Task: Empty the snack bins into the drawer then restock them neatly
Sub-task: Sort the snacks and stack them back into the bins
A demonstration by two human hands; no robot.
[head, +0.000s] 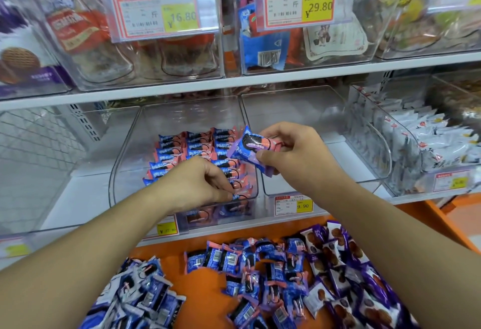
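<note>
Two shelves (234, 85) carry clear snack bins; below them an orange drawer (197, 287) holds loose blue and purple packets (273, 274). One middle bin (125, 162) contains neat rows of blue-and-pink packets (190, 151). Beside it, another clear bin (294, 109) stands. Left hand (203, 182) pinches a packet at the front row. Right hand (294, 151) grips several packets (252, 150) above the bin.

We see blue-and-pink packets (197, 156) in neat rows inside the clear bin (125, 151) on the shelf. More packets lie loose in the orange drawer (203, 284), purple ones (346, 271) toward its right edge.
</note>
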